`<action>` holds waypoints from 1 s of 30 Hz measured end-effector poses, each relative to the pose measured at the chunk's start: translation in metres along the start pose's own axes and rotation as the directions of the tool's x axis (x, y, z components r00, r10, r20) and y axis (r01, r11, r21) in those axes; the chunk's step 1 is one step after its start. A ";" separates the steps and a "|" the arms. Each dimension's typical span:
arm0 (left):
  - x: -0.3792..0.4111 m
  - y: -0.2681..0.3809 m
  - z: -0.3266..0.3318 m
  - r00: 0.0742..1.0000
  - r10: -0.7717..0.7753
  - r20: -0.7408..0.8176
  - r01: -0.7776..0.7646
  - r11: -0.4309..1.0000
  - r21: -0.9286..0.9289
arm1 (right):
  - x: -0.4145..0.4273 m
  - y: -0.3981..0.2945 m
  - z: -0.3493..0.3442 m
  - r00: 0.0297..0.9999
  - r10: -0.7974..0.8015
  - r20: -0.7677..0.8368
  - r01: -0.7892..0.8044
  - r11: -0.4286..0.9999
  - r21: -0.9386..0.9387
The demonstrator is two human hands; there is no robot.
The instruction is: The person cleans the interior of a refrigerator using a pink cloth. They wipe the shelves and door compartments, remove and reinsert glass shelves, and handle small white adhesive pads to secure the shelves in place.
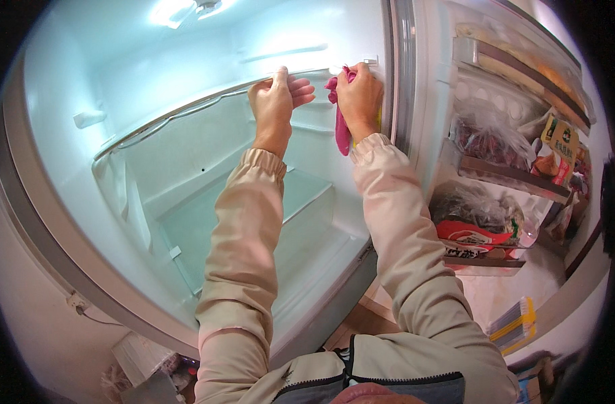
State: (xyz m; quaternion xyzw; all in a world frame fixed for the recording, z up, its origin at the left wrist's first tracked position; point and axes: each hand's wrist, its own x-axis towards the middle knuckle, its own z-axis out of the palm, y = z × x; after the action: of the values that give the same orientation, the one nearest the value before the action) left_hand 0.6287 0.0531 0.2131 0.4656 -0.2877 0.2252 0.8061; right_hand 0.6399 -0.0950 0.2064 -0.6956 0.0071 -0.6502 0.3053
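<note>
Before me is the lit inside of a refrigerator. A thin shelf [186, 104], seen almost edge-on, crosses its upper part. My left hand [277, 98] is at the shelf's front edge toward the right end, thumb up and fingers pointing right. Whether it grips the edge is unclear. My right hand [360, 93] holds a crumpled pink cloth [342, 129] by the right inner wall, just below a small white switch [370, 61]. One end of the cloth hangs down beside the wrist. Lower down lies a glass shelf [307, 189], partly hidden behind my left sleeve.
The open door [438, 101] at right has racks with bagged food [489, 136], a red packet [469, 235] and a printed food packet [557, 146]. A lamp [186, 7] glows at the top. Left, a plug and cord [80, 303] are on the wall above boxes [140, 358].
</note>
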 end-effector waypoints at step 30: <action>0.001 0.003 -0.002 0.999 0.008 0.031 -0.009 1.000 0.008 | 0.000 0.000 0.006 0.999 -0.014 0.037 0.010 0.995 0.095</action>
State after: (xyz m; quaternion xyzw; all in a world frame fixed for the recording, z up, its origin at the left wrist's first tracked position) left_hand 0.6282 0.0564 0.2152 0.4711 -0.3013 0.2225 0.7986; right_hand 0.6456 -0.0922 0.2067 -0.6925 -0.0336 -0.6385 0.3340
